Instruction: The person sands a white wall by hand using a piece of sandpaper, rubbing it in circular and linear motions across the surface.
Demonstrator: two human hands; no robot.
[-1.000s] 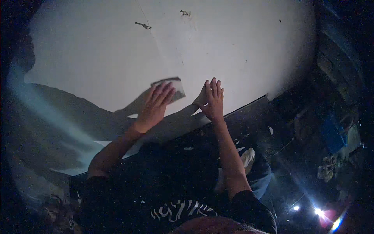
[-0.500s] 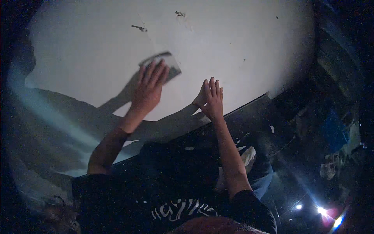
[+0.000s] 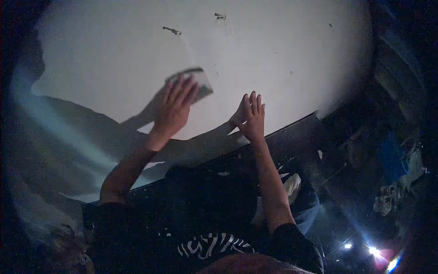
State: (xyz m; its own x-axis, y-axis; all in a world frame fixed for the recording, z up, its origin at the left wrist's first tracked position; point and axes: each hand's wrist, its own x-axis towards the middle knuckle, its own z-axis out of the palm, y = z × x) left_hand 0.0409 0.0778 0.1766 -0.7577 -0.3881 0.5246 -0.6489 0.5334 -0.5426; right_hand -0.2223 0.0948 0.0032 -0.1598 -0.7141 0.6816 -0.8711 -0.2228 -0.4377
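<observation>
A broad pale wall surface (image 3: 114,55) fills the upper part of the view. My left hand (image 3: 175,106) presses a flat grey rectangular sheet (image 3: 204,83) against it, fingers stretched over the sheet. That sheet looks like sandpaper, but blur hides its texture. Its right edge and upper edge show past my fingertips. To the right, my right hand (image 3: 254,118) rests on or just over the same surface, fingers extended and thumb apart, with nothing in it. Beyond the sheet are two dark marks, one upper left (image 3: 172,30) and one near the top (image 3: 221,17).
A dark ledge (image 3: 292,124) runs along the wall's lower edge. Below it shows a light shoe (image 3: 292,185). Far right stand a blue object (image 3: 393,155) and dim clutter. Bright lamps (image 3: 374,250) shine at the lower right, and my arms cast shadows on the wall.
My left hand and the grey sheet have slid slightly down towards me along the wall. My right hand stays nearly in place. The wall marks have shifted right in the view.
</observation>
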